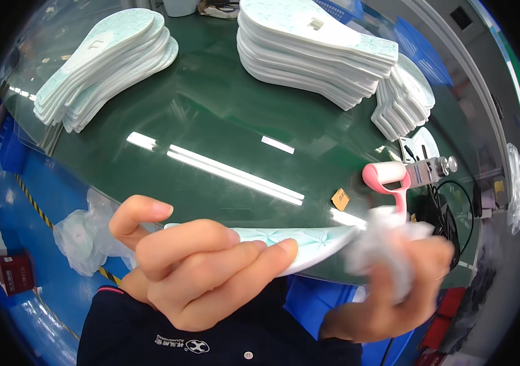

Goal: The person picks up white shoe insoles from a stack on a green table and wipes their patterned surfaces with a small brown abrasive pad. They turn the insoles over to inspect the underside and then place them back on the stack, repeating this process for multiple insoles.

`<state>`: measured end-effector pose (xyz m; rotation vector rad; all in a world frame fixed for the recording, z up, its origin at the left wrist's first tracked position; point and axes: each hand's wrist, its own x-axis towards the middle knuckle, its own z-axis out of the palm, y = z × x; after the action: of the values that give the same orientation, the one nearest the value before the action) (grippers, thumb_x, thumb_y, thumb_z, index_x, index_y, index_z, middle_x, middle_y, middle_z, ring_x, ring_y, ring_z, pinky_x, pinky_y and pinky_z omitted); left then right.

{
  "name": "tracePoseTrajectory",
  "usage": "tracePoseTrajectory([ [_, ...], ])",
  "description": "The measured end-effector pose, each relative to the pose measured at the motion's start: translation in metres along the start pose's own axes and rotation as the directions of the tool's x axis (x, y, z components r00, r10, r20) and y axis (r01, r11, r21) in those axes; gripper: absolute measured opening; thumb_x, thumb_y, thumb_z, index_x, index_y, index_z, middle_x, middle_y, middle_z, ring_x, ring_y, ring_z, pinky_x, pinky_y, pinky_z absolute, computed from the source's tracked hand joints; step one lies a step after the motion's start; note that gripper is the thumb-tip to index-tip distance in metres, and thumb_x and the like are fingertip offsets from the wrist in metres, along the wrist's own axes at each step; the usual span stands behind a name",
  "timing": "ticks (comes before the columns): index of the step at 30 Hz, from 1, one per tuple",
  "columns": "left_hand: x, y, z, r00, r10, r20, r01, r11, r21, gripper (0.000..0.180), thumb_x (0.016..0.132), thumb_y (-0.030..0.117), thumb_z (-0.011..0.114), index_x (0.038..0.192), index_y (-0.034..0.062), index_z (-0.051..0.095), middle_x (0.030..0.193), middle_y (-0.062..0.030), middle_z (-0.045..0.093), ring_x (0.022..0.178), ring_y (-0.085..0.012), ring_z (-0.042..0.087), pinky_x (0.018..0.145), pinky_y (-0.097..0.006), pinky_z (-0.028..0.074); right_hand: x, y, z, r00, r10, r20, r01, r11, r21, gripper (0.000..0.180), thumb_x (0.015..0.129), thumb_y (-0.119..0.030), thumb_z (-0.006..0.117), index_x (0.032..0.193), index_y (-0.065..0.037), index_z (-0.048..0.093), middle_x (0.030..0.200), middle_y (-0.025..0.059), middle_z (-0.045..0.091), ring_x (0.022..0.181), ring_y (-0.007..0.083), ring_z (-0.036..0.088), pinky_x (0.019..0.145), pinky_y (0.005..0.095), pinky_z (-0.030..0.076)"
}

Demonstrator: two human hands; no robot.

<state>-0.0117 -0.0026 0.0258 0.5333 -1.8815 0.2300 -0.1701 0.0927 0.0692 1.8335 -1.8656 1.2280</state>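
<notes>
One pale-green and white patterned pad (pixel 318 245) lies near five o'clock, seen almost edge-on, its three-o'clock end curving upward. Toward four o'clock is a crumpled white wipe (pixel 385 241), blurred; whether they touch is unclear.

I get bright overhead light, glaring in white strips off the green tabletop (pixel 211 131); the right hand (pixel 388 311) blurs, and edges bend into black.

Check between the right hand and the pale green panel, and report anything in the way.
Only the crumpled white cloth, held in the right hand, comes between that hand and the panel; blur hides whether cloth and panel touch. Nothing else visible is in the way: the pink-handled roller lies beyond them.
</notes>
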Motion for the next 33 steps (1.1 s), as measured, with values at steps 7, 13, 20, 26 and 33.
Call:
tracePoseTrajectory([
  [7, 0.000, 0.000, 0.007, 0.994, 0.046, 0.097, -0.048, 0.999, 0.020, 0.017, 0.051, 0.028, 0.068, 0.066, 0.0196, 0.062, 0.059, 0.0115, 0.048, 0.064, -0.0089, 0.041, 0.075, -0.034, 0.031, -0.017, -0.015, 0.036, 0.999, 0.001, -0.054, -0.003, 0.999, -0.044, 0.037, 0.053, -0.001, 0.069, 0.088, -0.010, 0.063, 0.071, 0.0009, 0.053, 0.062, 0.0160, 0.045, 0.057, 0.0278, 0.037],
  [13, -0.005, 0.000, 0.009, 0.996, 0.051, 0.078, -0.050, 0.999, -0.016, 0.015, 0.060, 0.021, 0.063, 0.074, 0.0172, 0.065, 0.065, 0.0121, 0.048, 0.070, -0.0047, 0.043, 0.079, -0.037, 0.025, -0.022, -0.027, 0.041, 0.996, 0.073, -0.053, -0.065, 0.989, 0.130, 0.028, 0.056, -0.002, 0.068, 0.083, -0.008, 0.063, 0.075, 0.0023, 0.057, 0.061, 0.0161, 0.048, 0.055, 0.0257, 0.039],
  [20, -0.004, 0.002, 0.005, 0.988, 0.024, 0.154, -0.021, 1.000, -0.019, 0.015, 0.062, 0.022, 0.063, 0.076, 0.0168, 0.065, 0.067, 0.0125, 0.048, 0.070, -0.0049, 0.044, 0.079, -0.037, 0.025, -0.025, -0.018, 0.050, 0.973, 0.174, -0.150, -0.152, 0.977, 0.147, 0.029, 0.058, -0.002, 0.071, 0.085, -0.005, 0.061, 0.072, 0.0053, 0.054, 0.061, 0.0154, 0.047, 0.054, 0.0239, 0.039],
  [26, -0.007, -0.001, -0.001, 0.985, -0.012, 0.170, 0.015, 1.000, -0.011, 0.018, 0.059, 0.022, 0.062, 0.076, 0.0179, 0.065, 0.066, 0.0133, 0.048, 0.069, -0.0041, 0.043, 0.079, -0.035, 0.025, -0.020, 0.004, 0.056, 0.951, 0.223, -0.215, -0.246, 0.965, -0.089, 0.022, 0.063, -0.001, 0.066, 0.084, -0.001, 0.059, 0.077, 0.0079, 0.055, 0.064, 0.0208, 0.048, 0.058, 0.0280, 0.039],
  [33, -0.005, -0.002, -0.003, 1.000, 0.013, 0.002, -0.012, 0.999, -0.034, 0.018, 0.056, 0.033, 0.066, 0.069, 0.0231, 0.061, 0.061, 0.0119, 0.044, 0.066, -0.0089, 0.039, 0.077, -0.035, 0.031, -0.025, -0.013, 0.039, 0.761, 0.419, -0.495, -0.257, 0.896, 0.362, 0.030, 0.072, -0.015, 0.056, 0.095, 0.004, 0.052, 0.080, 0.0123, 0.047, 0.068, 0.0190, 0.047, 0.070, 0.0279, 0.037],
])
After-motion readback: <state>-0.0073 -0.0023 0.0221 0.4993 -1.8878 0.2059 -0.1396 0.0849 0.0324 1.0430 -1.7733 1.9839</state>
